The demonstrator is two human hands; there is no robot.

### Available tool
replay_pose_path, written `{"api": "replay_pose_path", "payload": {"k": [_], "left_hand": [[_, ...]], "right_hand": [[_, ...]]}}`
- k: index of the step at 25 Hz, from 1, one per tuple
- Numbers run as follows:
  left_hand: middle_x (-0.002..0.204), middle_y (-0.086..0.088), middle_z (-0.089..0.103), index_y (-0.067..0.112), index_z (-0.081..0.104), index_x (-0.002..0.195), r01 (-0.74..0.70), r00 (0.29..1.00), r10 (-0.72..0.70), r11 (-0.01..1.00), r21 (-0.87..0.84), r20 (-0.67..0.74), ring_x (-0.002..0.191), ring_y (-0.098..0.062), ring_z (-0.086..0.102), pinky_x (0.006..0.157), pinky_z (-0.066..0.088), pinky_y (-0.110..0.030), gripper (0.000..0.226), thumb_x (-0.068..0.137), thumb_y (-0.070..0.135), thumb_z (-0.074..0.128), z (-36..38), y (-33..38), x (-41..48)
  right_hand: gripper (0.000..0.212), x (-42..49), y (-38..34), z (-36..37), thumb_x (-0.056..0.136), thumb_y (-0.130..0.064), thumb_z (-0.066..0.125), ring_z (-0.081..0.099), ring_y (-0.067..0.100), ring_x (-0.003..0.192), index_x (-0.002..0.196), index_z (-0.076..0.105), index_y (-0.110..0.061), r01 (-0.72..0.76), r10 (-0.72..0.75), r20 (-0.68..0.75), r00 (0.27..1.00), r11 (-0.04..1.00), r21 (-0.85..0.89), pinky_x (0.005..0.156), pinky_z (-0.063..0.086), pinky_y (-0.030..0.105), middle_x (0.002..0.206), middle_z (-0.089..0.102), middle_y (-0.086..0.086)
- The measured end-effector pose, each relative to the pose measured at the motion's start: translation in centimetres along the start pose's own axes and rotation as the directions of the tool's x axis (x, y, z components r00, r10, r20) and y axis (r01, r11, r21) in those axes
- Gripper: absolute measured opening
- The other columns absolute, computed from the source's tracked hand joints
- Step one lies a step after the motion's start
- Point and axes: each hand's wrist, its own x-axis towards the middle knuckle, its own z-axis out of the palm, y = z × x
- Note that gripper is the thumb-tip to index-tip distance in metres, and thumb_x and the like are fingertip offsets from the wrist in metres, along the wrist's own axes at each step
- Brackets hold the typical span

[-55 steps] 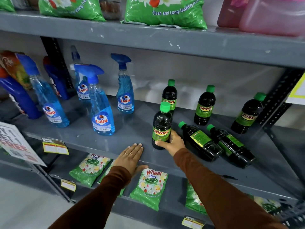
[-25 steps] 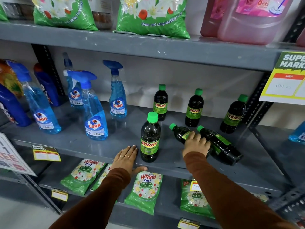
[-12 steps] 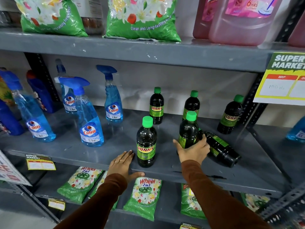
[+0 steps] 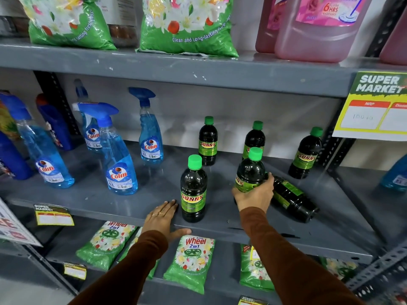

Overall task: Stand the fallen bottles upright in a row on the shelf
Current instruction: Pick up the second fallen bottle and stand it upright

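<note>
On the grey middle shelf (image 4: 141, 208) my right hand (image 4: 255, 195) grips a dark green-capped Sunny bottle (image 4: 251, 170) around its lower body, holding it upright. Just right of it one more Sunny bottle (image 4: 290, 198) lies on its side, its base toward the front right. Another Sunny bottle (image 4: 193, 190) stands upright at the front, beside my left hand (image 4: 161, 219), which rests flat on the shelf's front edge. Three Sunny bottles stand along the back: one (image 4: 208, 142), one (image 4: 255, 137) partly behind the held bottle, one (image 4: 307, 154).
Blue Colin spray bottles (image 4: 119, 166) stand on the left half of the shelf. Green detergent bags (image 4: 187, 25) and pink jugs (image 4: 317, 29) sit on the shelf above. Wheel packets (image 4: 191, 260) lie on the shelf below. A price sign (image 4: 374, 106) hangs at the right.
My right hand let go of the front upright bottle, took one of the two fallen bottles and raised it upright. My left hand stayed on the shelf edge.
</note>
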Motion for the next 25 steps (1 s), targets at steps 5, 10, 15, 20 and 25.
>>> {"api": "replay_pose_path", "payload": {"k": [5,10,15,20,25], "left_hand": [[0.157,0.003,0.01,0.02,0.012,0.144,-0.007,1.0,0.006,0.999,0.045,0.018,0.144,-0.015,0.009,0.118,0.009,-0.035,0.147,0.021,0.095,-0.014,0.1,0.3,-0.1],[0.157,-0.001,0.01,0.016,0.013,0.144,0.007,0.999,-0.008,1.0,0.005,0.042,0.144,-0.018,0.007,0.119,0.003,-0.036,0.104,0.067,0.08,0.039,0.0,0.9,0.1],[0.156,-0.005,0.012,0.014,0.015,0.144,0.006,0.999,-0.006,1.0,-0.002,0.038,0.144,-0.021,0.008,0.12,0.004,-0.038,0.093,0.075,0.069,0.045,0.4,1.2,0.0],[0.156,-0.005,0.01,0.012,0.012,0.144,0.029,0.999,-0.029,0.999,0.023,0.036,0.144,-0.021,0.005,0.119,0.002,-0.037,0.093,0.077,0.068,0.043,0.5,2.3,-0.9],[0.157,-0.005,0.008,0.01,0.01,0.144,0.049,0.998,-0.05,0.999,0.023,0.047,0.145,-0.021,0.003,0.119,0.002,-0.038,0.092,0.079,0.066,0.042,0.6,2.4,-1.3]], "right_hand": [[0.112,-0.2,1.7,0.1,0.055,-0.006,0.084,0.038,0.03,0.131,0.141,0.013,-0.006,-0.085,0.062,0.138,0.988,0.982,0.171,0.112,0.032,0.041,0.143,0.032,0.019],[0.075,0.3,2.4,-2.7,0.059,-0.013,0.083,0.058,0.027,0.11,0.124,0.047,-0.01,-0.145,0.127,0.282,0.951,0.989,0.043,0.094,0.042,0.027,0.118,0.063,0.013],[0.071,-0.1,3.5,-5.2,0.055,-0.015,0.082,0.06,0.026,0.108,0.12,0.053,-0.013,-0.123,0.122,0.387,0.914,0.992,-0.021,0.1,0.046,0.042,0.115,0.067,0.011],[0.063,-1.4,3.9,-7.4,0.058,-0.005,0.079,0.061,0.024,0.104,0.117,0.055,-0.011,-0.126,0.108,0.42,0.901,0.992,0.014,0.098,0.047,0.041,0.114,0.067,0.012],[0.069,-2.3,4.2,-8.2,0.056,-0.014,0.076,0.06,0.024,0.107,0.122,0.052,-0.016,-0.089,0.079,0.459,0.885,0.996,0.0,0.101,0.046,0.043,0.116,0.066,0.009]]}}
